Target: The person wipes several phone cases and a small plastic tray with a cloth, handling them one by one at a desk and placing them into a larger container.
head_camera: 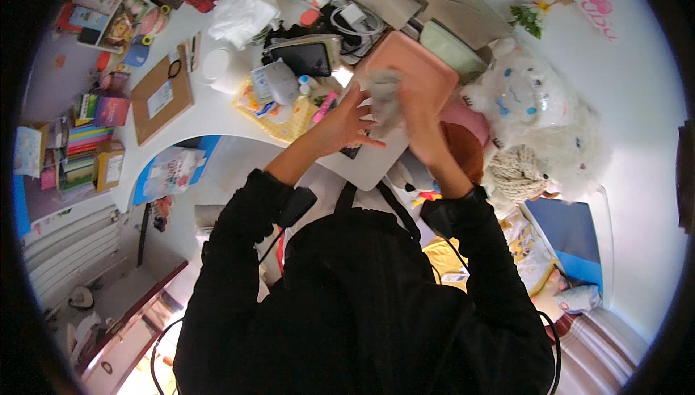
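A blurred grey, soft-looking item (385,96) is between my two hands, over a salmon-pink tray or lid (429,66). My left hand (347,123) is on its left, palm facing it, fingers spread and holding nothing. Close along its right side is my right hand (421,121), smeared by motion, so its grip on the item cannot be made out. Below the hands lies a flat, light grey panel with rounded corners (374,167), perhaps a laptop. A small dark patterned piece (350,151) shows at its left edge.
A grey computer mouse (283,83) and a yellow cloth (288,129) lie left of the hands. Behind are a black phone-like device (301,59), a coiled white cable (355,17) and crumpled white tissue (241,12). White plush toys (524,88) crowd the right.
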`<state>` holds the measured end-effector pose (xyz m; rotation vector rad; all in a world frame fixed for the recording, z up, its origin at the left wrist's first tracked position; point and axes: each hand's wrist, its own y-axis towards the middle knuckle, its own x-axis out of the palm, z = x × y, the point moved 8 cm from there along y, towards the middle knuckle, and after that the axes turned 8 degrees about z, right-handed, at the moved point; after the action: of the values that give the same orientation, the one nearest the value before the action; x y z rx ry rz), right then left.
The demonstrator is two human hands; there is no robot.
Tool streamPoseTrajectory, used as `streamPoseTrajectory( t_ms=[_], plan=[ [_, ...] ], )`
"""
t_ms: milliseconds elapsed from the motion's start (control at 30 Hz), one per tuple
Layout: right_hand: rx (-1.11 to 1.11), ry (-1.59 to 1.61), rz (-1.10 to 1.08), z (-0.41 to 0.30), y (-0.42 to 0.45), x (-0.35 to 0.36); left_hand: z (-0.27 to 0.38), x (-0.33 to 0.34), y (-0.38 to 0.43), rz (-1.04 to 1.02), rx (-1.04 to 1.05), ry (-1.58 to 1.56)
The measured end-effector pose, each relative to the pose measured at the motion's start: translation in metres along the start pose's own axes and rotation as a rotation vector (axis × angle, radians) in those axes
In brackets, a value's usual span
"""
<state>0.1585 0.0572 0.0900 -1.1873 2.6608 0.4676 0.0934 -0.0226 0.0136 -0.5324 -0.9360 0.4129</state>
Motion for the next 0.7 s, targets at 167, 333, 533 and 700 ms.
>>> streamPoseTrajectory(
  t_ms=[167, 333, 533, 700],
  plan=[
    [0.039, 0.218, -0.339, -0.02, -0.039, 0.125, 0.02, -0.064, -0.043, 0.152, 0.209, -0.361],
    [0.213, 0.376, -0.672, -0.022, -0.054, 0.167, 0.037, -0.153, -0.076, 0.447, 0.37, -0.423],
    [0.406, 0.372, -0.521, 0.025, -0.033, 0.176, 0.079, -0.266, -0.086, 0.483, 0.391, -0.614],
    [0.165, -0.117, 0.122, 0.016, 0.036, 0.133, 0.113, -0.346, -0.089, 0.668, 0.425, -0.544]
  ],
)
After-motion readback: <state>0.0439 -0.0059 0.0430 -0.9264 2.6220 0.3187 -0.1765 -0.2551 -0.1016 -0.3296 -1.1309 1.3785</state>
